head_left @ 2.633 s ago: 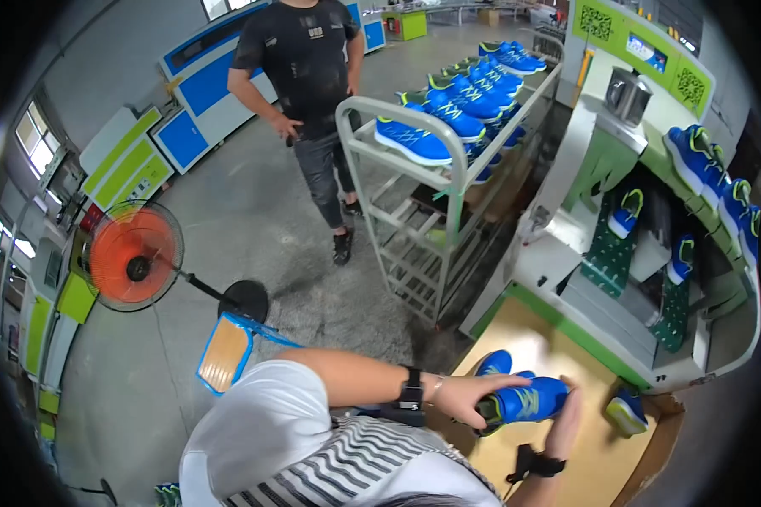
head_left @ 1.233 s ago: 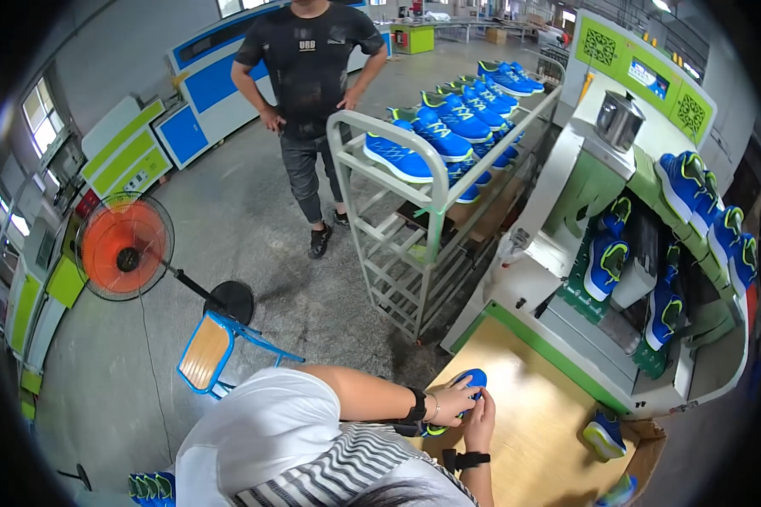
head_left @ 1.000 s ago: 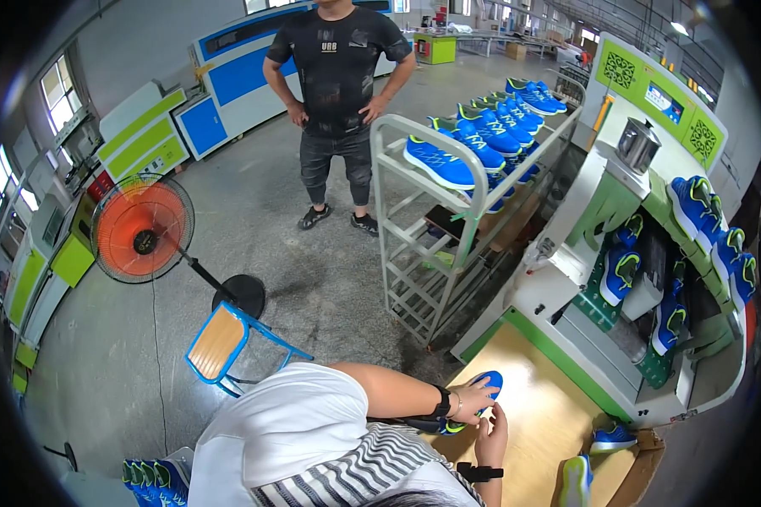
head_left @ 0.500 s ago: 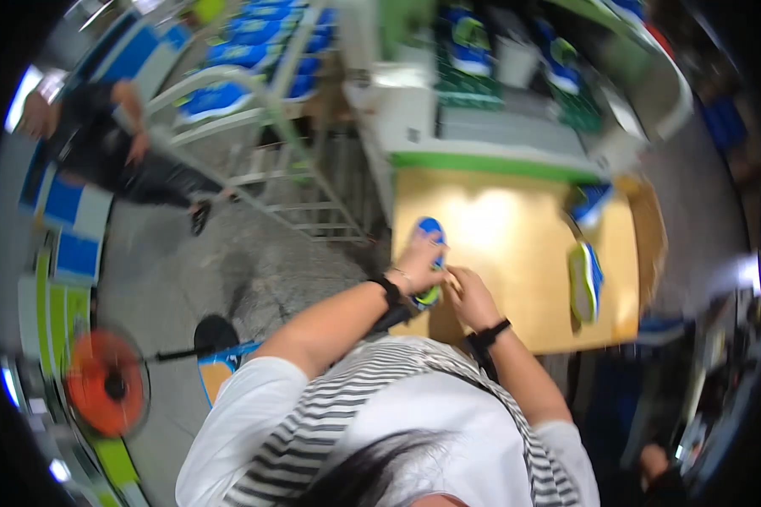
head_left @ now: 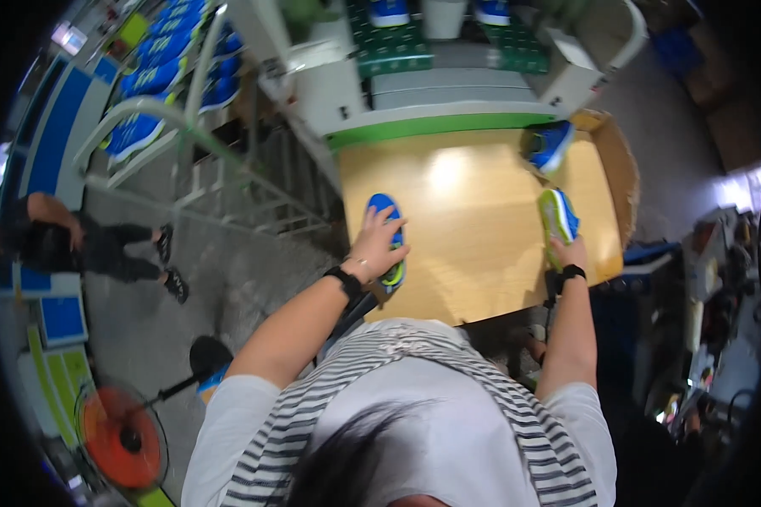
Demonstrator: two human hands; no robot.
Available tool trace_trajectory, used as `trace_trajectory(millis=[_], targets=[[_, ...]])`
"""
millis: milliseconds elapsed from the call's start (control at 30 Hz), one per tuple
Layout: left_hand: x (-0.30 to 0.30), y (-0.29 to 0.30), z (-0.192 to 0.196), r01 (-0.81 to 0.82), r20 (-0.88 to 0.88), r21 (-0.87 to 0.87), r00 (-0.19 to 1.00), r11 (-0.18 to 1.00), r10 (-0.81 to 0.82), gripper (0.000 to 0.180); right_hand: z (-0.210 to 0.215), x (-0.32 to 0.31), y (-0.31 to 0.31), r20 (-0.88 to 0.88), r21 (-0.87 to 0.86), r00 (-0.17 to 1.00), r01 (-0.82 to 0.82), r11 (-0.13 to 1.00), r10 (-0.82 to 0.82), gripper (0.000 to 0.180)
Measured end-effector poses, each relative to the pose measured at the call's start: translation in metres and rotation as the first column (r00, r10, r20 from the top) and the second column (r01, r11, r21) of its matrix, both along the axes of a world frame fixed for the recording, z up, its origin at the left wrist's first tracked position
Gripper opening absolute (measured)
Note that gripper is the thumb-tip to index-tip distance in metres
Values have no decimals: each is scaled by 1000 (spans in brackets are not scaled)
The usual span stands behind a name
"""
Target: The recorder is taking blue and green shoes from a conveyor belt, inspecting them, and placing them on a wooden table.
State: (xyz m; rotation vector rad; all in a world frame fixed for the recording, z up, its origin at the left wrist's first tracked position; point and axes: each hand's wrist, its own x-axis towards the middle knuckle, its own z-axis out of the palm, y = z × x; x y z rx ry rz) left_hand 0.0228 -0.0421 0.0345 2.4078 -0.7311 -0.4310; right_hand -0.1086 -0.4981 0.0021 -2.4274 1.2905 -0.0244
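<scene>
A blue sneaker (head_left: 380, 203) with yellow-green trim stands at the left of the wooden tabletop. My left hand (head_left: 375, 245) lies over its middle, with the fingers curving across to its right side. At the right of the table, a second blue sneaker (head_left: 557, 213) lies on its side, its yellow-green sole facing left. My right hand (head_left: 572, 252) is closed around the near end of it. Behind that one rests another blue sneaker (head_left: 552, 148), apart from both hands.
The wooden tabletop (head_left: 465, 211) has a cardboard edge (head_left: 619, 173) on its right. A white machine with green mats (head_left: 393, 51) stands behind it. To the left are a white metal rack (head_left: 144, 110) of blue shoes, an orange fan (head_left: 123, 435) and a person (head_left: 84, 241).
My hands have moved apart. The right one has left the left sneaker and taken hold of the sneaker at the right. The left hand stays on its sneaker; the view has shifted.
</scene>
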Motion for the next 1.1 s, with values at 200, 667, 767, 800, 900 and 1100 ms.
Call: trace_trajectory(millis=[200,667,767,800,900,1100], targets=[[50,13,-15,-210,-535,-333,845,919,-1,90,51,44,122,373,-327,636,-592,737,676,70],[24,46,91,-740,-859,-476,508,475,-68,69,28,230,69,111,-450,671,-623,640,733,64],[12,66,70,-657,-790,-489,612,574,28,78,18,224,13,42,-325,901,-397,858,432,88],[11,67,64,-619,-765,-481,642,621,48,80,-1,211,-11,-25,-469,935,-324,821,355,108],[-1,72,74,-592,-728,-409,671,694,142,83,-20,198,-18,212,-449,947,-127,884,243,111],[6,62,62,-639,-795,-468,606,610,25,82,-52,127,-44,622,220,761,55,974,-183,81]])
